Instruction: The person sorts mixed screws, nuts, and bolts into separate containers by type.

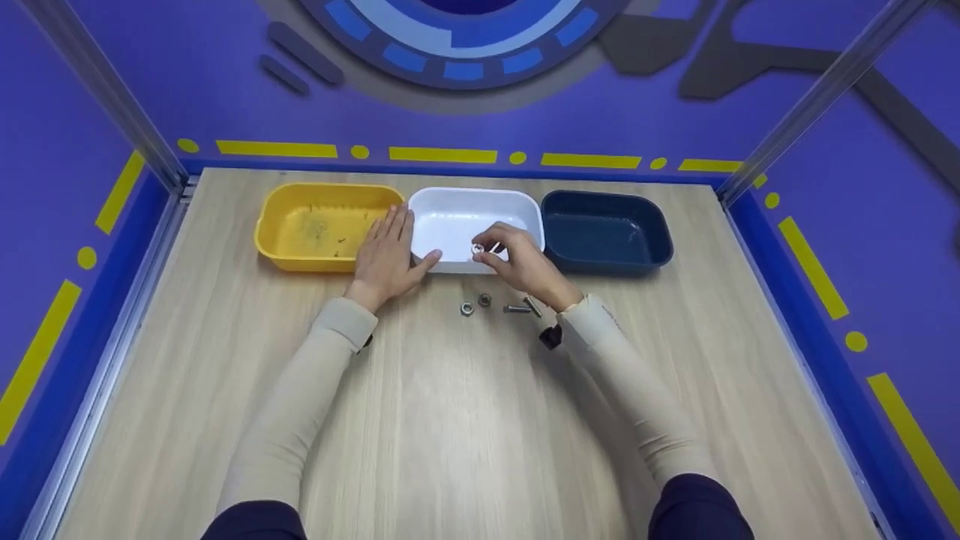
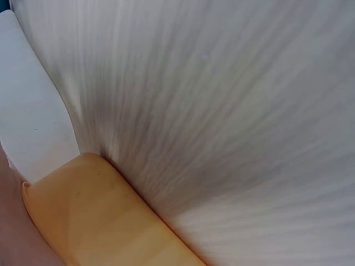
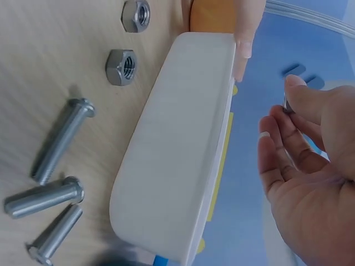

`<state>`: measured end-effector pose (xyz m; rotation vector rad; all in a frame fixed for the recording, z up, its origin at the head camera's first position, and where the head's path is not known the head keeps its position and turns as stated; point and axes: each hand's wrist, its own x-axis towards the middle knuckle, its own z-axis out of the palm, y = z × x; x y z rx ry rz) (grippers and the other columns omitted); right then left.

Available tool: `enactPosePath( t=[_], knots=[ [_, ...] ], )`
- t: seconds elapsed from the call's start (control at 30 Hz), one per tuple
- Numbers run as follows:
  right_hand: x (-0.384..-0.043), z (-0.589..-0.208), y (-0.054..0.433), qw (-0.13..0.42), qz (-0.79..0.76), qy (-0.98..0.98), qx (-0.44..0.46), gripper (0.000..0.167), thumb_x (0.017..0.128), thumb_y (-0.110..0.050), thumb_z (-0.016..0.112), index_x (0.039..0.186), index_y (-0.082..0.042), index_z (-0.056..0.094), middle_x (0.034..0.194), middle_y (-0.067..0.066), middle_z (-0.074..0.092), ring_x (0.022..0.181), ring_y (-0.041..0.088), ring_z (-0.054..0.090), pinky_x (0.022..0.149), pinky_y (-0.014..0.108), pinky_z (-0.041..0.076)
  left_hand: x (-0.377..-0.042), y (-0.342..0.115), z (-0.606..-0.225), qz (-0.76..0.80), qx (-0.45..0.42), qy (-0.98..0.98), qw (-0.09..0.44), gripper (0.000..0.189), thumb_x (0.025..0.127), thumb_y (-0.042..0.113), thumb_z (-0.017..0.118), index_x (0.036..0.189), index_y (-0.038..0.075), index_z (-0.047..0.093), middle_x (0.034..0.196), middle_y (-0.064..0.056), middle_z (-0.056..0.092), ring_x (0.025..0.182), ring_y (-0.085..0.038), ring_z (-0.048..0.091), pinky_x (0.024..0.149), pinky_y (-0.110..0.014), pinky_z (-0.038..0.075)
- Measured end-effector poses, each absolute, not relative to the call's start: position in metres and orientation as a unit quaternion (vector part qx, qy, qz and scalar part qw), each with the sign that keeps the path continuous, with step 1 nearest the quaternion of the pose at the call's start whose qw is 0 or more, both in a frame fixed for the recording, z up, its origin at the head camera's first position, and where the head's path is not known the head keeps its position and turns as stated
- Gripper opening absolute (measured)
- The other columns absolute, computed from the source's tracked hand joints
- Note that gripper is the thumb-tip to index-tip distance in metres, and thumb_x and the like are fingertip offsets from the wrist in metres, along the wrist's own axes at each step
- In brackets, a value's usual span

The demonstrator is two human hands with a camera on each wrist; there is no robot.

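Observation:
Over the front part of the white bin (image 1: pixel 442 196), my right hand (image 1: pixel 525 262) pinches a small metal nut (image 1: pixel 478 249) between thumb and fingertips. The right wrist view shows only a sliver of that nut between the thumb and a finger. My left hand (image 1: pixel 386 259) lies with straight fingers across the meeting rims of the yellow bin (image 1: pixel 307 264) and the white bin, thumb spread toward the white one. Two hex nuts (image 3: pixel 121 67) lie on the table before the white bin. Beside them are three bolts (image 3: pixel 64 138), partly covered by the right hand in the head view.
A dark blue bin (image 1: pixel 607 266) adjoins the white one on the right, so the bins form a row at the back of the wooden table (image 1: pixel 450 420). Dark specks mark the yellow bin's floor. Blue panels (image 1: pixel 225 90) and metal posts enclose the table.

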<state>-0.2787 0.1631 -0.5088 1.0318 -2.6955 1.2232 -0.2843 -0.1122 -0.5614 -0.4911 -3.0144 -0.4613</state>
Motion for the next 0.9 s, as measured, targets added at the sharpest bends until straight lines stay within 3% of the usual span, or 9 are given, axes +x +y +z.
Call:
enactPosePath(
  t=[0.1,0.6,0.9],
  knots=[
    [-0.286,-0.51,0.159,0.011,0.389,-0.862,0.326,0.021,0.102,-0.013,0.073,0.118,0.001,0.076,0.11,0.013,0.074,0.101,0.026,0.073,0.093,0.042,0.062,-0.284,-0.111,-0.56,-0.146,-0.157,-0.976,0.024,0.101,0.105,0.073,0.034,0.169,-0.002,0.014,0.179,-0.02,0.01,0.167,-0.034,0.008,0.138,-0.048,0.01],
    [-0.325,-0.514,0.129,0.026,0.384,-0.881,0.276,0.025,0.102,-0.014,0.074,0.12,0.004,0.075,0.111,0.016,0.074,0.103,0.028,0.071,0.097,0.04,0.061,-0.285,-0.112,-0.564,-0.152,-0.162,-0.974,0.038,0.101,0.105,0.071,0.038,0.168,-0.005,0.018,0.178,-0.022,0.014,0.167,-0.036,0.011,0.137,-0.049,0.014],
    [-0.345,-0.516,0.108,0.032,0.387,-0.895,0.219,0.026,0.102,-0.013,0.075,0.121,0.004,0.075,0.112,0.016,0.074,0.104,0.027,0.072,0.096,0.04,0.061,-0.284,-0.112,-0.561,-0.138,-0.153,-0.978,0.013,0.091,0.109,0.065,0.03,0.169,-0.002,0.015,0.18,-0.018,0.008,0.168,-0.033,0.007,0.138,-0.048,0.01]
  ],
)
